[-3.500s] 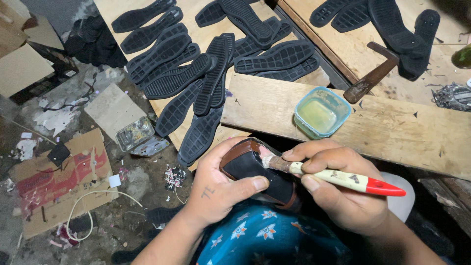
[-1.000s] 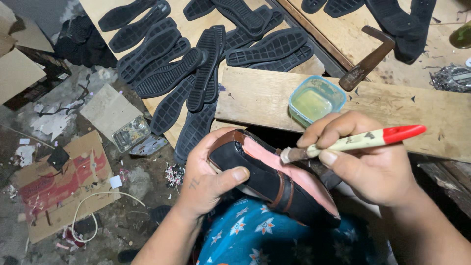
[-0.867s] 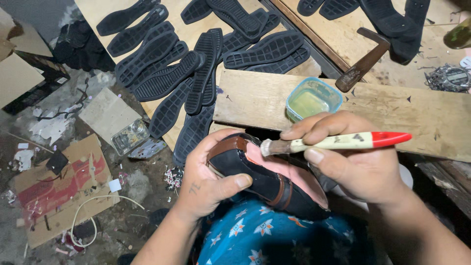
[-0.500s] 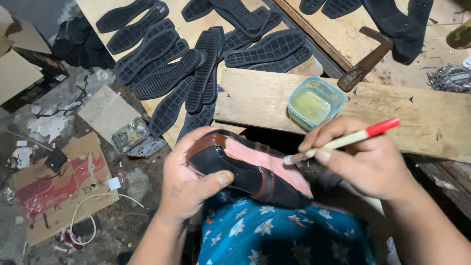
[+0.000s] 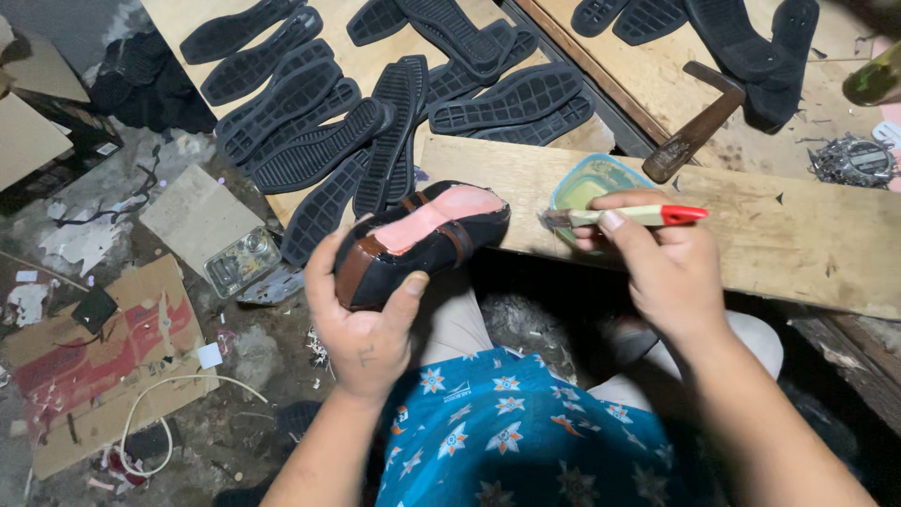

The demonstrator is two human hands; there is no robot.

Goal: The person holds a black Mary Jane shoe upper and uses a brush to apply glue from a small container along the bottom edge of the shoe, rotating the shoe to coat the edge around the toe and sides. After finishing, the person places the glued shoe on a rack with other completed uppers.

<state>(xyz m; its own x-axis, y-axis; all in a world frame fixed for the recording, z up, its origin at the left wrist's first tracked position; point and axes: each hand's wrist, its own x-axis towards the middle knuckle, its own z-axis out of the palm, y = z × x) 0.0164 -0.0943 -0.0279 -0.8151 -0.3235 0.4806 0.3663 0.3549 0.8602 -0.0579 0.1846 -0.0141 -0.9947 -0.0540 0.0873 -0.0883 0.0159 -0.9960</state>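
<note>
While left hand [image 5: 366,329] grips the black shoe with pink insole bottom [image 5: 422,239] (sole side up), right hand [image 5: 671,272] pinches a red-tipped cream-handled brush [image 5: 624,217] over the teal plastic glue tub [image 5: 591,183].

1. A flattened brown cardboard box with a red printed panel [image 5: 103,361] lies on the littered floor at lower left.
2. A plain grey cardboard sheet [image 5: 199,214] lies on the floor just left of the sole-covered board's lower edge.
3. Tan cardboard boxes [image 5: 33,122] stand at the far left (only partly in view).
4. A small white square label [image 5: 208,356] lies by the red-printed cardboard's right edge.
</note>
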